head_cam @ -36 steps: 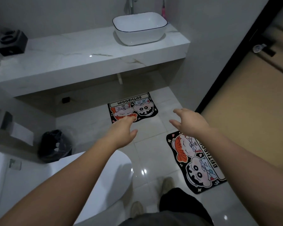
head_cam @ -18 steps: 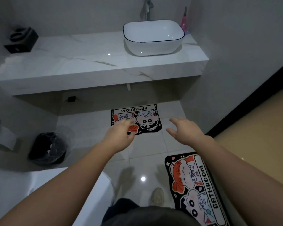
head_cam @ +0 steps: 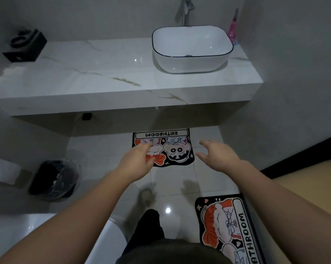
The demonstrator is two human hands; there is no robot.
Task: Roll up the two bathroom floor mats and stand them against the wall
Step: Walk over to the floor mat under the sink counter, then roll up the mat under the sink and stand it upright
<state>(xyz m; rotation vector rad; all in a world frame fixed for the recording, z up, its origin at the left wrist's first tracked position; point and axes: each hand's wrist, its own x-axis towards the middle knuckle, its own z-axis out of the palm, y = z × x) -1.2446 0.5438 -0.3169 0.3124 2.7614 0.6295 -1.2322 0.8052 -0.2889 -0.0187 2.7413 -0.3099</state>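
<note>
Both arms reach forward from the bottom of the frame. The left hand point(head_cam: 137, 161) is in the centre, with the fingers loosely spread and holding nothing; in the picture it lies over the lower left corner of the far mat point(head_cam: 172, 149), but I cannot tell if it touches it. The right hand point(head_cam: 217, 154) is a little to the right, also open and empty, above the floor point(head_cam: 103, 149) just beside the right edge of this mat. The far mat lies flat on the tiles in the middle of the frame, partly under the counter point(head_cam: 103, 73), and its word BATHROOM reads upside down. The near mat point(head_cam: 225, 225) lies flat in the lower right of the frame, partly covered by the right arm. A white sink point(head_cam: 191, 48) stands on the counter in the upper right. A black bin point(head_cam: 56, 180) is at the left, and a toilet point(head_cam: 107, 241) is at the lower left. One shoe point(head_cam: 146, 197) shows blurred in the lower centre.
</note>
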